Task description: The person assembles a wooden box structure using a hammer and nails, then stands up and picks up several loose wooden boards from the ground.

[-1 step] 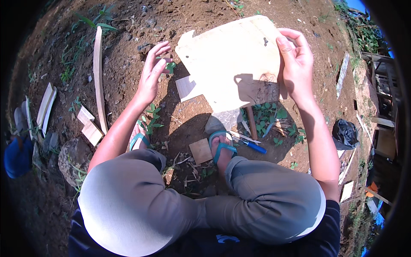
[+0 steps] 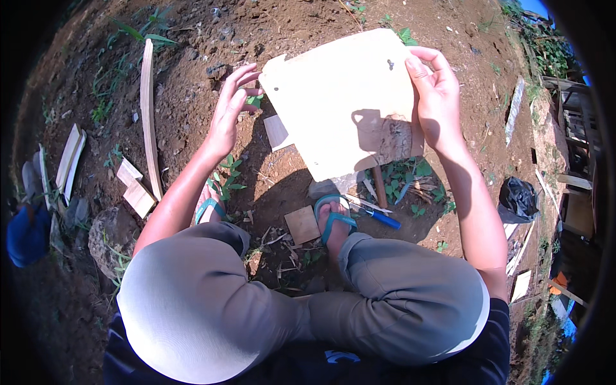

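Observation:
A pale, flat wooden board (image 2: 333,90) with small dark spots near its corners is held up in front of me, bright in the sun. My right hand (image 2: 436,96) grips its right edge, thumb on the face and fingers behind. Beside the left edge, my left hand (image 2: 230,109) has its fingers apart and holds nothing; its fingertips come close to the board's upper left corner. A shadow falls across the board's lower right, where the wood looks rough and darker. Below it a wooden handle (image 2: 379,186) shows, its other end hidden by the board.
Between my sandalled feet lies a small square wood piece (image 2: 301,224). A tool with a blue handle (image 2: 385,219) rests right of my foot. A long wood strip (image 2: 149,115), wood offcuts (image 2: 135,188) and a rock (image 2: 114,240) are on the left. A black plastic bag (image 2: 517,200) lies right.
The board has shifted slightly left and its face has turned a little, its lower edge now further down. My right hand moved left with it; my left hand has barely moved.

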The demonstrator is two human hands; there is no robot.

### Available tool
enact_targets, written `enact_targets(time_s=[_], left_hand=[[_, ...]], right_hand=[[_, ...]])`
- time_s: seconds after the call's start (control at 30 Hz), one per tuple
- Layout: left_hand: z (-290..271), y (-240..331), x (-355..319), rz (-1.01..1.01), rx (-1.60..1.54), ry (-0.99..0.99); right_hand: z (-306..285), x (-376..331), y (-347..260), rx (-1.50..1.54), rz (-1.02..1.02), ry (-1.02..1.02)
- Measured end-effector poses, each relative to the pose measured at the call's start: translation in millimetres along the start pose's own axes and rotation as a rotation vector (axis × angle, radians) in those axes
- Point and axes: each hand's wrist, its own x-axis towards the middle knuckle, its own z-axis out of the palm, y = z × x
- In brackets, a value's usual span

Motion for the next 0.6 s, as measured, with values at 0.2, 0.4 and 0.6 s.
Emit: enact_targets(time_s=[0.2, 0.4, 0.6], left_hand=[[4, -26, -25, -0.022, -0.009, -0.161], [23, -39, -42, -0.242, 0.252, -0.118], [26, -45, -48, -0.157, 0.607, -0.035]], right_hand=[[31, -34, 120, 0.057, 0.463, -0.031], [45, -58, 163, 0.26, 0.599, -0.131], [7, -51, 188, -0.541, 0.108, -0.266]])
